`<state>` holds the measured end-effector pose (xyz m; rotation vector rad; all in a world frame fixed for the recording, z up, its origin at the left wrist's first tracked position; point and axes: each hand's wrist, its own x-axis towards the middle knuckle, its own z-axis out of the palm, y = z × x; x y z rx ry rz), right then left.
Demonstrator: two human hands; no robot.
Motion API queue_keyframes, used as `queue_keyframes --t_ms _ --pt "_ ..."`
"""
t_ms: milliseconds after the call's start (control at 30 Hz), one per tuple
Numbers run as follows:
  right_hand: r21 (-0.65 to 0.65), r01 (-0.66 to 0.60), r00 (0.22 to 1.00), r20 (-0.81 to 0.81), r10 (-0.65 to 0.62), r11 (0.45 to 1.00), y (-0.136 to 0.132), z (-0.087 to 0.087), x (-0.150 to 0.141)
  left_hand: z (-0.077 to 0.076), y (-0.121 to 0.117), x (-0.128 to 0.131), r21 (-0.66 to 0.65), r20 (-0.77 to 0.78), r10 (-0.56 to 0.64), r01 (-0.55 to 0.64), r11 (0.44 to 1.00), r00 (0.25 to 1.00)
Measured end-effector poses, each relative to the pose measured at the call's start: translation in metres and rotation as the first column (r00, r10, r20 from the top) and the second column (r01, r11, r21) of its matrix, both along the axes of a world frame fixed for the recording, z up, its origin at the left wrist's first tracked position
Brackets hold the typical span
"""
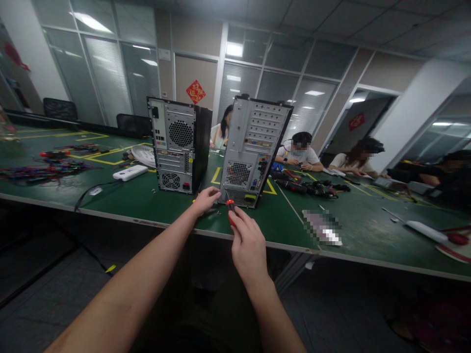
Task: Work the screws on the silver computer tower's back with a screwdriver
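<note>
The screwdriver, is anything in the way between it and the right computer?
Nothing visible is in the way. The screwdriver in the right hand points at the bottom of the right computer; the left hand is off to the side.

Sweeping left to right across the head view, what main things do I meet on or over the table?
Coloured wires, white power strip, left computer tower, left hand, screwdriver, right hand gripping it, black cables, long white object.
</note>
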<state>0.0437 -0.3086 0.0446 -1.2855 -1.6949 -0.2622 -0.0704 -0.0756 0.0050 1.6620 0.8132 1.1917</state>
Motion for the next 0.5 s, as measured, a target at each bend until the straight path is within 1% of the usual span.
queue_keyframes --t_ms 67,133,200,400,500 --pt "0.001 0.003 0.999 0.037 -0.003 1.000 -0.0004 0.0007 0.0005 -0.0001 0.0002 0.0000 0.001 0.001 0.002 -0.002 1.000 1.000" --pt "0.002 0.001 0.999 0.036 -0.001 1.000 -0.0004 0.0008 0.0002 -0.0006 0.0006 0.0001 0.001 0.004 0.004 -0.004 1.000 1.000" --pt "0.004 0.002 1.000 -0.006 -0.002 1.000 0.0002 0.0001 -0.0007 -0.0011 0.0009 0.0003 0.001 0.008 0.004 -0.004 1.000 1.000" --pt "-0.014 0.007 0.980 -0.200 -0.010 1.000 0.0031 -0.0033 -0.0031 -0.0010 0.0002 0.0004 -0.004 0.018 -0.003 0.003 1.000 1.000" --pt "-0.004 0.002 0.981 -0.193 -0.002 1.000 0.0029 -0.0031 -0.0024 -0.0004 -0.0003 0.0002 -0.008 0.016 -0.009 0.009 1.000 1.000"
